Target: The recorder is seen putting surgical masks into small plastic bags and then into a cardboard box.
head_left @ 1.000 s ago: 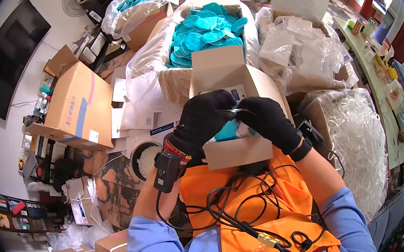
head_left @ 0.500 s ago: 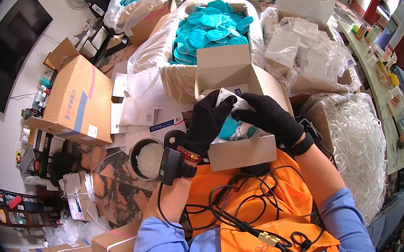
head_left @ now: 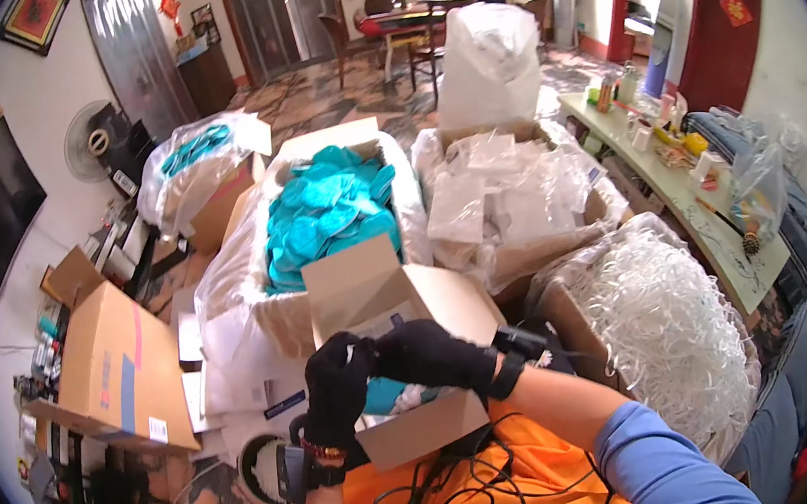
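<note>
My left hand (head_left: pixel 337 386), in a black glove, is closed with its fingertips pinched together around a small white bit that I cannot make out. My right hand (head_left: pixel 428 355), also black-gloved, meets it from the right with fingers pressed together; what they hold is hidden. Both hands are over an open grey-brown carton (head_left: pixel 424 433) in front of my orange apron (head_left: pixel 519 454). Inside the carton, below the hands, lie teal masks (head_left: pixel 383 396) and some white material beside them.
Behind the carton stands a lined box heaped with teal masks (head_left: pixel 333 210). To its right are a box of clear plastic bags (head_left: pixel 506 184) and one of white straps (head_left: pixel 649 323). A large brown carton (head_left: pixel 121 372) stands left. Black cables (head_left: pixel 453 488) cross my lap.
The view has tilted up and to the right, showing more of the room and a person far off. My hands have drawn together, and the white piece between them is now mostly hidden.
</note>
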Available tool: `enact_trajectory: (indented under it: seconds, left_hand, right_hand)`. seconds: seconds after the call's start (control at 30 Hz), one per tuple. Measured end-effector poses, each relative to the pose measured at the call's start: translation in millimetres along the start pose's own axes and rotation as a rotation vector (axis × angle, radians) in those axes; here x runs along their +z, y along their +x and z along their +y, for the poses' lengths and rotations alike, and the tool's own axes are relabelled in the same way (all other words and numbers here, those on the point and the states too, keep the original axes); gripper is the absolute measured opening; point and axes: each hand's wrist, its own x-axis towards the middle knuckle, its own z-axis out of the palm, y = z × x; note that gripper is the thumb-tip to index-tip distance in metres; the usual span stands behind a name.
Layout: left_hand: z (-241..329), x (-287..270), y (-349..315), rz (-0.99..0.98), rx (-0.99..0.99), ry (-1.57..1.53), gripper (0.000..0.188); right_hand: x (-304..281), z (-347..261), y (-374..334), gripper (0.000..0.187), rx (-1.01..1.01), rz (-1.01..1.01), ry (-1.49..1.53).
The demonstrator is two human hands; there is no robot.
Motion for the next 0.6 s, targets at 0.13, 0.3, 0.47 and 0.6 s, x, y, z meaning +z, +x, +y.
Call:
enact_trajectory:
  seconds: [0.13, 0.3, 0.47, 0.6]
  left_hand:
    - [-9, 22, 2, 0.103, 0.009, 0.023, 0.010]
    - [-72, 21, 33, -0.054, 0.028, 0.366, 0.014]
    - [-145, 6, 58, 0.160, 0.305, 0.910, 0.013]
    - [-126, -4, 56, -0.108, 0.387, 0.870, 0.016]
  right_hand:
    - [-7, -15, -13, 0.016, -0.028, 0.054, -0.242]
    - [0, -31, -28, 0.007, -0.333, 0.087, -0.314]
    - [-3, -69, -44, 0.010, -0.317, -0.048, -0.361]
    - [-26, -44, -40, 0.012, -0.057, 0.197, -0.373]
